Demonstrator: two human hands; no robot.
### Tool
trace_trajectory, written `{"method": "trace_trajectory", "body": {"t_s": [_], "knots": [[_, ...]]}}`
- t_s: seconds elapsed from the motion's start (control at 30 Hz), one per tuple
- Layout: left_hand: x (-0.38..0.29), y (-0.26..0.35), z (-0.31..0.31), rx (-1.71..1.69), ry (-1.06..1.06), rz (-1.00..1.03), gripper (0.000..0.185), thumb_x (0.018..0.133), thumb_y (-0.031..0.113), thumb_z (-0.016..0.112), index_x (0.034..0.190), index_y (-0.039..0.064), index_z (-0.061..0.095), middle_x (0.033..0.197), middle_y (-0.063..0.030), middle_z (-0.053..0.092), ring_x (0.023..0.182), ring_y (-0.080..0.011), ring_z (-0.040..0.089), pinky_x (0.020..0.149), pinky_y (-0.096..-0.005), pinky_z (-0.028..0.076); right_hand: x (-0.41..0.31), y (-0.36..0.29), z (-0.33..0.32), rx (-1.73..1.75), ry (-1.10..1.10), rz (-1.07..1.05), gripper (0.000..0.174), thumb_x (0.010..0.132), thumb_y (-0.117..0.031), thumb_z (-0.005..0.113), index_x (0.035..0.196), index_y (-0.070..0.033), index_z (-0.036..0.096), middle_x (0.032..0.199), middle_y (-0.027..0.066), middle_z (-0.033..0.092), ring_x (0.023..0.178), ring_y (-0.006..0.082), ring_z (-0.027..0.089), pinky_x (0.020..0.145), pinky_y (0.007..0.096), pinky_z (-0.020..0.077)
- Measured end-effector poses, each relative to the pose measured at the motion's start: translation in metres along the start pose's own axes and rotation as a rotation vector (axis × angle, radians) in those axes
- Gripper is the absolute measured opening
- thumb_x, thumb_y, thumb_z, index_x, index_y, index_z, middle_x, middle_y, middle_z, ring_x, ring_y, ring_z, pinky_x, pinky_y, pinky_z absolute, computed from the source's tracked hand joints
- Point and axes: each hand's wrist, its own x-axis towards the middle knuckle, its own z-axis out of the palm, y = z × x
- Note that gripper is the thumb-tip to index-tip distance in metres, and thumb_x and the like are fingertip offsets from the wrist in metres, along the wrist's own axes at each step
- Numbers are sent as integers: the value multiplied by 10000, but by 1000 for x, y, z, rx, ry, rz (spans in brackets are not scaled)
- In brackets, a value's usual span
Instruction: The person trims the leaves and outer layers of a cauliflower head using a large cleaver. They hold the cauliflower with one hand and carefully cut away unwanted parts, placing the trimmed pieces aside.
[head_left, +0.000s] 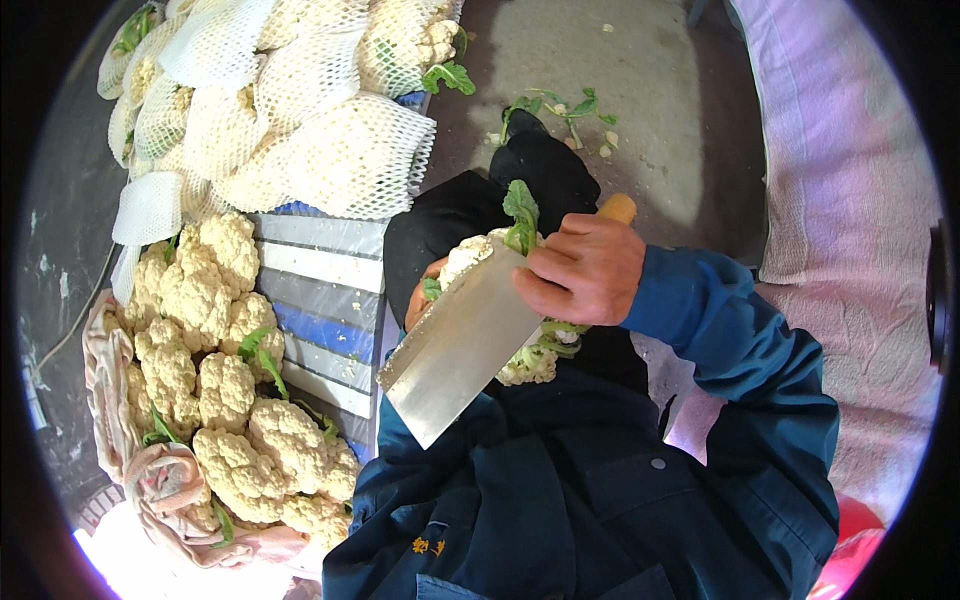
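Note:
My right hand (581, 270) grips a cleaver with a broad steel blade (461, 345) and a wooden handle (618, 208). The blade slants down to the left across a cauliflower head (466, 259) over my lap and hides much of it. A green leaf (521, 210) stands up from the cauliflower beside my right fingers. Pale green stalks and florets (531, 364) show below the blade. My left hand (424, 296) is around the far left side of the cauliflower, mostly hidden behind the blade and the head.
Cauliflowers in white foam nets (337, 157) lie at the upper left on a striped surface (322, 330). Bare cauliflower heads (202, 285) fill a cloth-lined container (112, 390) at my left. Leaf trimmings (581, 109) lie on the floor ahead. A pink towel-like cloth (832, 187) hangs at the right.

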Motion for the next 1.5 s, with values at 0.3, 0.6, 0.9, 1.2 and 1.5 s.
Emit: {"method": "trace_trajectory", "body": {"t_s": [0.3,0.6,0.9,1.2,1.5], "knots": [[19,38,40,-74,-218,-100,730,882,311,729,1426,-69,425,1331,-247,602,1173,-314,648,1026,-448,517,-11,23,-14,8,117,302,318,675,-14,744,989,-18,692,784,114,647,656,268,654,565,357,513],[15,31,29,-20,-119,-124,874,819,385,767,1447,-90,390,1386,-262,567,1217,-349,631,1061,-462,499,-23,23,-15,533,372,1034,70,938,-56,687,970,6,674,760,27,644,639,63,555,559,257,451],[20,33,32,-67,-177,-157,883,826,395,761,1458,-91,383,1390,-249,570,1231,-341,620,1062,-446,495,-7,2,-29,670,399,1176,89,930,-71,697,954,15,690,773,26,657,630,62,556,551,241,443],[18,44,55,-22,-173,-168,913,802,532,734,1393,-113,470,1301,-275,615,1168,-349,655,1025,-451,523,13,-18,-15,697,166,819,79,875,-41,693,941,2,683,806,135,673,689,235,677,633,332,519],[19,52,71,-33,-162,-148,958,776,499,730,1452,-96,401,1340,-261,580,1209,-346,626,1047,-449,500,23,-20,-6,635,80,690,91,860,-26,685,947,1,689,786,145,640,672,315,649,597,371,501]]}}
